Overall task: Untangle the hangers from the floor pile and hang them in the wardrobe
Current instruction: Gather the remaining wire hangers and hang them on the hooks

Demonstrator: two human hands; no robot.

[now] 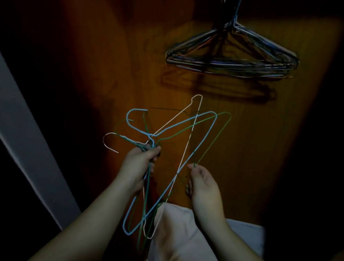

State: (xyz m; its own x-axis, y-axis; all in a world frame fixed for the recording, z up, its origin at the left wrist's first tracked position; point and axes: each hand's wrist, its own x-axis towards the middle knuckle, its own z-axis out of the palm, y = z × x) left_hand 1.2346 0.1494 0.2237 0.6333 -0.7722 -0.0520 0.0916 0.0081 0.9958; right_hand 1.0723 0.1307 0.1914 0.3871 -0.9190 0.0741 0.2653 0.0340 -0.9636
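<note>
Untangling in hand, standing at the wardrobe [111, 48]. Left hand [139, 165] clenched round the necks of a small bunch of wire hangers, just under the hooks. In the bunch: blue hanger [187, 160], white hanger [185, 153], green hanger [219, 135], frames crossed through one another, hooks splayed out to the left, lower ends hanging down between the forearms. Possibly a second green frame in there; too dim to tell. Right hand [203, 187] pinching the green wire at its lower stretch, thumb and fingertips on it, rest of the fingers loosely curled. Above, a thick set of hung hangers [232, 57] already on the rail, well apart from the bunch; rail itself out of view. Pale cloth [176, 238] below the hands. Floor pile not visible. Task part done, judging by the hung set; this bunch not yet separated. Next move likely: draw the green frame sideways and down out of the blue and white loops, with the necks kept steady in the left fist. Needs care at the hooks, apt to snag on crossing wire. Then lift, hook over the rail beside the others.
</note>
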